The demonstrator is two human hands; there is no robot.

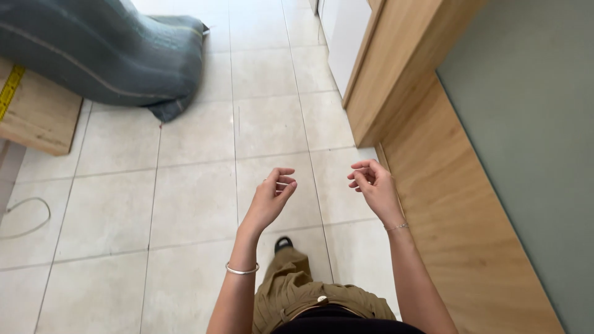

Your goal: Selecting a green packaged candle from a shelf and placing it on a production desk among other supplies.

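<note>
Both hands empty: left hand [270, 196] and right hand [372, 184] loosely curled, raised over tiled floor [185, 198]; wooden cabinet [458, 204] just right; nothing grasped yet.

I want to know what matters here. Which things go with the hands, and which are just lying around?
With the hands: left hand and right hand, both empty, fingers curled; wooden counter nearest the right.

Lying about: wrapped bundle, wooden board, cable, tiled floor.
</note>
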